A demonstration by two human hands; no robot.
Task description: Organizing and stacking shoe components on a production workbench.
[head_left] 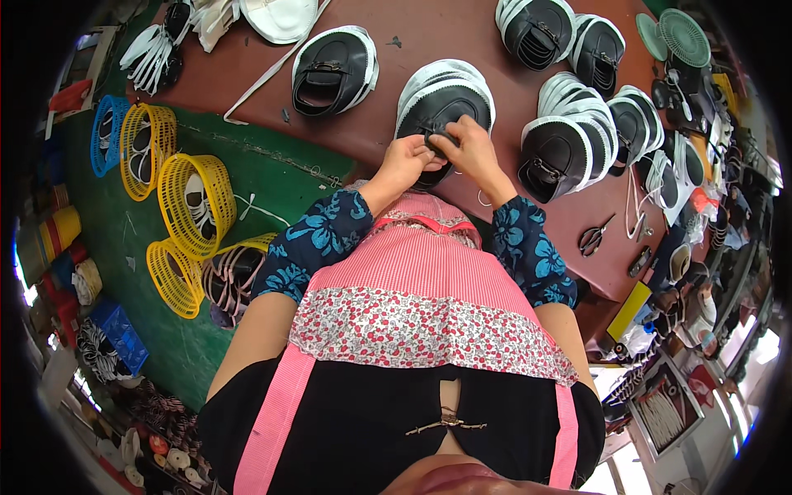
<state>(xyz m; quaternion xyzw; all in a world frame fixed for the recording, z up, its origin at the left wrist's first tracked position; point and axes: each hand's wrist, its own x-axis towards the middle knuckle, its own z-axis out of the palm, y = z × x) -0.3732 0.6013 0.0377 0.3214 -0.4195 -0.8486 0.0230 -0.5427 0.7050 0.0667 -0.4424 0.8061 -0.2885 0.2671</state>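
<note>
While scissors (595, 238) sit off right, we've got left hand (403, 165) and right hand (470, 155) pinched nearly closed on one black shoe upper (452, 109).

The stacked shoe uppers (452, 101) were coloured black and edged in white. The tabletop (470, 33) was coloured reddish brown, the surface (247, 181) next to it green. One basket (96, 147) was coloured blue and another (171, 190) yellow. The apron (429, 268) was finely striped in pink, its band (429, 330) printed with red flowers on white; the sleeves (322, 235) were patterned with blue flowers on navy.
</note>
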